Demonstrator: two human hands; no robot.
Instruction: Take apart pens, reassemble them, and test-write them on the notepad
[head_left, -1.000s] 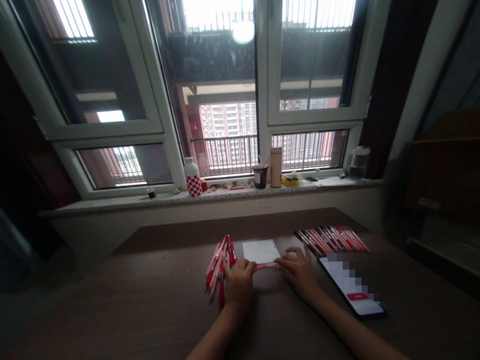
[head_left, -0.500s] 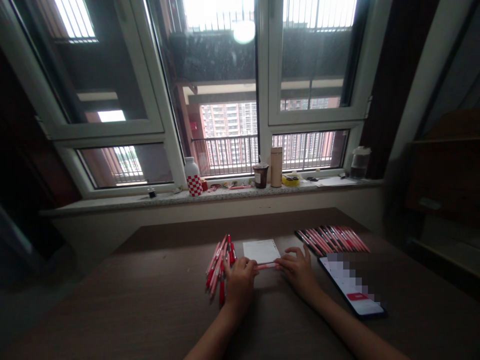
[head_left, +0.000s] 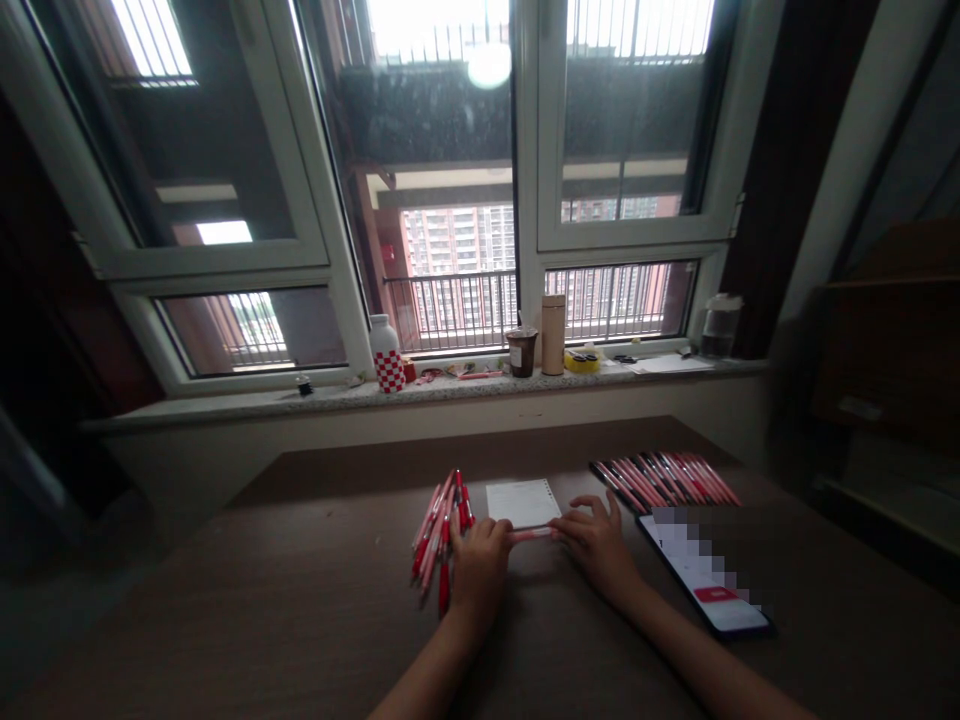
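Observation:
A pink pen (head_left: pixel 533 534) lies crosswise between my hands, just below a small white sheet of paper (head_left: pixel 523 502) with holes along its right edge. My left hand (head_left: pixel 484 565) is closed on the pen's left end. At the other end, my right hand (head_left: pixel 594 540) pinches it, with the other fingers loosely bent. A loose pile of pink and red pens (head_left: pixel 435 535) lies against the left side of my left hand. Beyond my right hand, several pink and black pens (head_left: pixel 666 478) are lined up side by side.
A phone (head_left: pixel 709 575) with a lit screen lies on the brown table (head_left: pixel 300 600), right of my right hand. On the windowsill (head_left: pixel 337 398) stand a red-checked white bottle (head_left: pixel 388 355), a brown drink cup (head_left: pixel 521 352), a tan flask (head_left: pixel 553 335) and a roll of yellow tape (head_left: pixel 582 362).
My left hand has shifted very slightly down. The pen stays between both hands, and the other things have not moved.

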